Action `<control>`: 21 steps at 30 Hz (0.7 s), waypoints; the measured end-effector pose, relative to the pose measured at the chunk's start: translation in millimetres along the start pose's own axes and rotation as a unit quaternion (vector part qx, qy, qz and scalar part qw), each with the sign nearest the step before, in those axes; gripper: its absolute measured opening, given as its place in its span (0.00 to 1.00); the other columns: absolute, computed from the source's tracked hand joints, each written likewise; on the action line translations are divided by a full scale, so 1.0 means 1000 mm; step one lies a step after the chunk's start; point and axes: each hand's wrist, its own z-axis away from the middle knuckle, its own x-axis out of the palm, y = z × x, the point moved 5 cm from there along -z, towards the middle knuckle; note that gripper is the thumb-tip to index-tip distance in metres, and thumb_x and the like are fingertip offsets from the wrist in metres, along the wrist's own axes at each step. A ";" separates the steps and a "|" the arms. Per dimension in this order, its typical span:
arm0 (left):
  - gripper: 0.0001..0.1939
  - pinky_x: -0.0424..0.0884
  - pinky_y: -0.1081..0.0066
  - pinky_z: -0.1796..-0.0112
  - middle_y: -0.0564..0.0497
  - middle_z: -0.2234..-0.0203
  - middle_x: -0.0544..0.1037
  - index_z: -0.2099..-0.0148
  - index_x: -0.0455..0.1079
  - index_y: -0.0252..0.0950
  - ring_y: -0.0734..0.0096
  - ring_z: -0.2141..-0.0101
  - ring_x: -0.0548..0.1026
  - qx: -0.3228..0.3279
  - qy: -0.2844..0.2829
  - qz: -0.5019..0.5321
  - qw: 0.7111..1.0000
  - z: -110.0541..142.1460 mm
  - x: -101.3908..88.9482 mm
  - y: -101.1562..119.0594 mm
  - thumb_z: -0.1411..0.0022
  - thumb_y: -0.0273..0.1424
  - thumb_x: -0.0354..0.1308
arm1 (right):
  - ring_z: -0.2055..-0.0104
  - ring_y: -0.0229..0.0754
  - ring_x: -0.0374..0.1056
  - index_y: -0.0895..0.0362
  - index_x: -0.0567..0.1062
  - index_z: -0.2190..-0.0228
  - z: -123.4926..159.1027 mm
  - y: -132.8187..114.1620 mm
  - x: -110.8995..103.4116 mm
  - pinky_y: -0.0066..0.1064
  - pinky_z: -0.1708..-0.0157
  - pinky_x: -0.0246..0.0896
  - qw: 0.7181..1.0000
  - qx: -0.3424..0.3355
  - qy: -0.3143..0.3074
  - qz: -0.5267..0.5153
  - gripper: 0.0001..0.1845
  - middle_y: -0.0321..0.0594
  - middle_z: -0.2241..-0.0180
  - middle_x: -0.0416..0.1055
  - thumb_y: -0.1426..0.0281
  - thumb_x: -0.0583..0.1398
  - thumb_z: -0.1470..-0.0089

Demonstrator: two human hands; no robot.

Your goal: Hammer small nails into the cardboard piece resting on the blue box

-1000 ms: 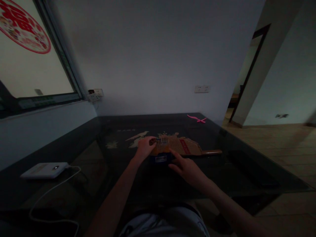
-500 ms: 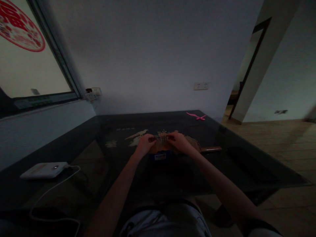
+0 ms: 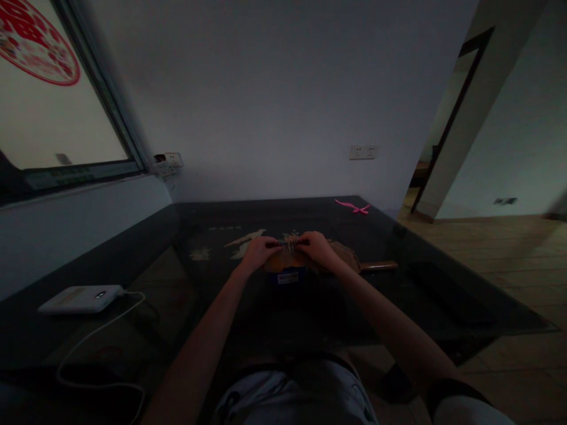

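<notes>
At the middle of the table a small orange and blue box (image 3: 287, 276) with a white label faces me. Just above it is a pale piece with dark upright stripes (image 3: 290, 245), too dim to name. My left hand (image 3: 262, 252) pinches that striped piece at its left end, and my right hand (image 3: 316, 248) does the same at its right end. Fingertips of both hands are partly hidden. Behind my right hand lies a round woven fan (image 3: 348, 255), its brown handle pointing right.
A white power bank (image 3: 82, 299) with a white cable (image 3: 95, 330) lies on the left of the dark glass table (image 3: 186, 330). A pink ribbon (image 3: 354, 206) is at the far right corner. A long dark object (image 3: 447, 292) lies on the right.
My right hand has moved up from the box's right side to the striped piece's right end, its fingers closing there. My left hand stays at the left end. The view has shifted slightly.
</notes>
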 end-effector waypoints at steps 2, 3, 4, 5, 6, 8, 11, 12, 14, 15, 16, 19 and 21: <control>0.07 0.66 0.70 0.67 0.51 0.73 0.79 0.69 0.76 0.38 0.66 0.69 0.75 0.004 0.009 -0.005 1.000 0.001 -0.001 -0.001 0.44 0.34 0.59 | 0.60 0.41 0.70 0.58 0.73 0.59 0.000 -0.001 0.000 0.39 0.61 0.67 1.000 0.006 0.002 -0.004 0.11 0.41 0.58 0.72 0.66 0.57 0.42; 0.08 0.66 0.70 0.66 0.51 0.72 0.79 0.69 0.76 0.37 0.66 0.68 0.75 0.005 0.014 -0.006 1.000 0.002 -0.001 -0.001 0.44 0.35 0.59 | 0.61 0.41 0.70 0.59 0.73 0.59 0.001 -0.001 0.000 0.39 0.61 0.67 1.000 0.009 0.002 -0.007 0.11 0.41 0.59 0.72 0.66 0.57 0.42; 0.08 0.66 0.70 0.66 0.51 0.72 0.79 0.68 0.76 0.37 0.67 0.68 0.75 0.007 0.019 -0.003 1.000 0.003 -0.001 -0.001 0.44 0.35 0.58 | 0.61 0.41 0.70 0.59 0.73 0.59 0.001 -0.001 0.000 0.39 0.61 0.67 1.000 0.013 0.003 -0.009 0.11 0.41 0.59 0.72 0.66 0.57 0.42; 0.08 0.66 0.70 0.65 0.51 0.71 0.79 0.68 0.76 0.36 0.67 0.68 0.75 0.009 0.022 0.003 1.000 0.003 -0.001 -0.001 0.43 0.35 0.58 | 0.61 0.41 0.70 0.59 0.73 0.59 0.002 -0.001 0.000 0.39 0.61 0.67 1.000 0.016 0.004 -0.011 0.11 0.41 0.59 0.72 0.66 0.57 0.42; 0.08 0.67 0.70 0.65 0.51 0.71 0.79 0.68 0.75 0.36 0.67 0.68 0.75 0.010 0.025 0.015 1.000 0.004 -0.001 -0.001 0.43 0.35 0.58 | 0.61 0.41 0.70 0.59 0.73 0.60 0.003 -0.002 0.000 0.39 0.61 0.67 1.000 0.020 0.005 -0.013 0.11 0.40 0.59 0.72 0.66 0.57 0.42; 0.08 0.68 0.70 0.65 0.51 0.72 0.79 0.69 0.74 0.36 0.68 0.68 0.76 0.000 0.042 0.061 0.997 0.005 -0.002 -0.002 0.43 0.34 0.58 | 0.61 0.41 0.70 0.59 0.73 0.60 0.004 -0.002 -0.002 0.39 0.61 0.67 0.999 0.027 0.008 -0.015 0.11 0.40 0.60 0.72 0.66 0.57 0.42; 0.07 0.70 0.71 0.66 0.51 0.75 0.78 0.68 0.73 0.35 0.68 0.71 0.76 -0.037 0.077 0.154 0.984 0.005 -0.003 -0.009 0.44 0.33 0.57 | 0.61 0.41 0.70 0.59 0.73 0.60 0.006 -0.004 -0.003 0.39 0.61 0.67 0.999 0.038 0.022 -0.020 0.11 0.41 0.60 0.73 0.65 0.57 0.42; 0.08 0.71 0.71 0.67 0.51 0.76 0.78 0.69 0.72 0.34 0.69 0.72 0.76 -0.048 0.086 0.176 0.979 0.006 -0.003 -0.012 0.44 0.33 0.57 | 0.61 0.41 0.70 0.59 0.73 0.60 0.006 -0.004 -0.004 0.40 0.60 0.67 0.998 0.042 0.029 -0.022 0.11 0.41 0.60 0.73 0.65 0.57 0.42; 0.07 0.71 0.71 0.68 0.52 0.77 0.77 0.69 0.72 0.34 0.69 0.73 0.76 -0.062 0.096 0.198 0.973 0.006 -0.002 -0.016 0.45 0.34 0.58 | 0.60 0.41 0.70 0.59 0.73 0.60 0.007 -0.005 -0.005 0.40 0.60 0.66 0.997 0.050 0.048 -0.028 0.11 0.41 0.59 0.72 0.65 0.57 0.41; 0.07 0.71 0.70 0.68 0.52 0.77 0.77 0.69 0.72 0.34 0.69 0.74 0.76 -0.064 0.099 0.204 0.972 0.006 -0.001 -0.017 0.45 0.34 0.58 | 0.60 0.41 0.70 0.59 0.73 0.60 0.007 -0.005 -0.006 0.40 0.60 0.66 0.996 0.053 0.058 -0.032 0.11 0.41 0.59 0.72 0.65 0.57 0.41; 0.07 0.71 0.70 0.68 0.51 0.76 0.77 0.70 0.72 0.34 0.69 0.74 0.76 -0.066 0.100 0.208 0.971 0.006 0.000 -0.018 0.46 0.34 0.59 | 0.60 0.41 0.70 0.59 0.73 0.60 0.007 -0.006 -0.007 0.40 0.60 0.67 0.995 0.055 0.068 -0.038 0.11 0.41 0.59 0.72 0.66 0.57 0.41; 0.07 0.72 0.69 0.68 0.50 0.75 0.77 0.70 0.72 0.35 0.68 0.72 0.76 -0.063 0.106 0.210 0.970 0.005 0.001 -0.018 0.47 0.33 0.59 | 0.63 0.40 0.70 0.60 0.73 0.61 0.007 -0.007 -0.012 0.39 0.62 0.67 0.992 0.055 0.092 -0.062 0.11 0.40 0.61 0.73 0.66 0.57 0.41; 0.07 0.71 0.68 0.67 0.48 0.74 0.78 0.70 0.73 0.35 0.67 0.71 0.75 -0.065 0.112 0.206 0.970 0.005 -0.002 -0.017 0.47 0.34 0.59 | 0.65 0.39 0.70 0.60 0.73 0.62 0.009 -0.008 -0.017 0.37 0.64 0.68 0.990 0.048 0.107 -0.083 0.11 0.39 0.64 0.73 0.66 0.57 0.41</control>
